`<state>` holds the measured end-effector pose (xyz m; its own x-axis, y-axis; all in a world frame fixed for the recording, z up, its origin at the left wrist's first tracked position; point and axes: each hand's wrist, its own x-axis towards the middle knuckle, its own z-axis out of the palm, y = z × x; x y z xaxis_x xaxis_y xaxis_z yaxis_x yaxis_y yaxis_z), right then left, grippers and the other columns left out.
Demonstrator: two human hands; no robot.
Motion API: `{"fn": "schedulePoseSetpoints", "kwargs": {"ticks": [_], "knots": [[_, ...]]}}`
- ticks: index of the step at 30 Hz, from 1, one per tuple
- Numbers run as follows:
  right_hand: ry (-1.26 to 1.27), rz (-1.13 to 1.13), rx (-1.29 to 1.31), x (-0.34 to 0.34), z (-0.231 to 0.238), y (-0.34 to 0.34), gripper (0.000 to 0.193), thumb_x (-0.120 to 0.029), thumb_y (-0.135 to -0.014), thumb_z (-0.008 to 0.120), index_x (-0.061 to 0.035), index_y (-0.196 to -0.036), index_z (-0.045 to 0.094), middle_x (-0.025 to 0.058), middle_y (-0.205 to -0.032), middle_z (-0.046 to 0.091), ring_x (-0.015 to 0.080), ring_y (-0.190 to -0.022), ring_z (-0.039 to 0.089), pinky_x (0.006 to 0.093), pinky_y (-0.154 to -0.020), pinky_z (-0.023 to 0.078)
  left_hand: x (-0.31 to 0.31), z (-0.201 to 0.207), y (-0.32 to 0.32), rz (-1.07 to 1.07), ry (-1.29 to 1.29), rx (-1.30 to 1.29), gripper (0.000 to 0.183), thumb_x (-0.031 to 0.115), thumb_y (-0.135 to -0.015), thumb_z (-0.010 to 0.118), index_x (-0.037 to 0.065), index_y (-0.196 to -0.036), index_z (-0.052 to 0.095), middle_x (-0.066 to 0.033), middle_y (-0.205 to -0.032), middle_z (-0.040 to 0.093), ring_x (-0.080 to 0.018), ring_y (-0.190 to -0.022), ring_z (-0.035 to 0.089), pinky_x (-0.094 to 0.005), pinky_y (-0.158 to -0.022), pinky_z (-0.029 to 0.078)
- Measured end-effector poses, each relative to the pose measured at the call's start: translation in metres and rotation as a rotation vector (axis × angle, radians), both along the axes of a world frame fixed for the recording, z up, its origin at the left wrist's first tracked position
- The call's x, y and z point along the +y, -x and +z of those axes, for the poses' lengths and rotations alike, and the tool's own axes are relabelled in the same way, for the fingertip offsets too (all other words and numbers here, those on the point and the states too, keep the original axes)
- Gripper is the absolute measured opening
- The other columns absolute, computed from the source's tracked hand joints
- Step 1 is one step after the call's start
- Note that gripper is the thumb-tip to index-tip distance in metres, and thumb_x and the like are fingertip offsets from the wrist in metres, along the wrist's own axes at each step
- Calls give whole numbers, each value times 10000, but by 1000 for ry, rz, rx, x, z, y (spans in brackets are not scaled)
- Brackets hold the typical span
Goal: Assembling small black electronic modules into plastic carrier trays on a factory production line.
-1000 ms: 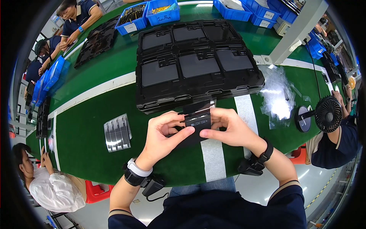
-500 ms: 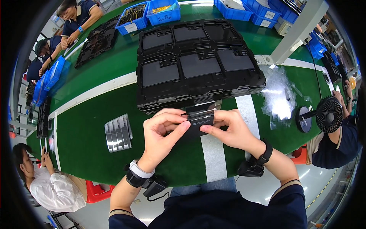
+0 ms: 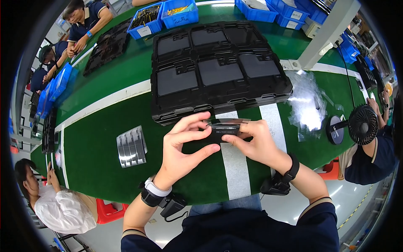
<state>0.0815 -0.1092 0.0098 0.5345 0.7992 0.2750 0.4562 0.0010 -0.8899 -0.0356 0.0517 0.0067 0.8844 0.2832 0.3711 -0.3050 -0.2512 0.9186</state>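
A thin, flat black pack [image 3: 222, 131] with small print on its face is held tilted above the table, its face foreshortened. Along its upper edge shows a strip of clear film [image 3: 222, 121]. My right hand [image 3: 257, 142] grips the pack's right side, thumb in front and fingers behind. At the left end my left hand [image 3: 181, 147] has its fingers spread and thumb lifted off; its fingertips are close to the edge, and whether they touch it I cannot tell. Left of my hands lies a sheet of clear and dark strips [image 3: 132, 147].
A stack of black trays [image 3: 218, 94] with grey flat pieces in its pockets stands just beyond my hands. To the right are loose clear films [image 3: 308, 105], a small black fan [image 3: 362, 124] and a metal post [image 3: 325, 40]. Blue bins [image 3: 180, 17] line the back. Co-workers sit around.
My left thumb has come away from the pack and the left fingers have spread. The pack has tipped, so its face looks narrower. My right hand keeps its grip.
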Motion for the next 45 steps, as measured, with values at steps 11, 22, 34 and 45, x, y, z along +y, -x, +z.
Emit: {"fn": "schedulePoseSetpoints", "kwargs": {"ticks": [11, 22, 34, 45], "knots": [[109, 248, 324, -6, -5, -13, 160, -45, -778, 694, 36, -910, 657, 63, -748, 672, 63, -665, 600, 209, -606, 503, 14, 1, 4, -181, 444, 375, 80, -21, -784, 670, -39, -860, 652, -75, -869, 655, -115, -744, 644, -218, -713, 521], [17, 153, 404, -3, -7, -5, 205, -133, -788, 706, 37, -891, 655, 73, -732, 657, 79, -681, 612, 225, -586, 520, 3, 1, -1, -72, 341, 179, 97, -21, -787, 661, -20, -875, 622, -50, -845, 609, -101, -808, 600, -223, -751, 482], [-244, 131, 656, -7, -2, -9, 91, -109, -909, 529, -70, -839, 485, -70, -613, 399, 1, -555, 348, 209, -466, 222, 7, -3, 3, 147, 96, 158, 107, 2, -786, 677, -23, -885, 648, -56, -833, 655, -82, -761, 603, -208, -690, 480], [-177, 118, 292, 0, 3, -7, 325, -30, -780, 658, 8, -1091, 572, 70, -892, 624, 110, -633, 544, 209, -579, 474, 4, 2, 0, 108, 157, 154, 108, 76, -843, 636, 4, -899, 579, -16, -824, 612, -46, -735, 540, -192, -652, 445]]}}
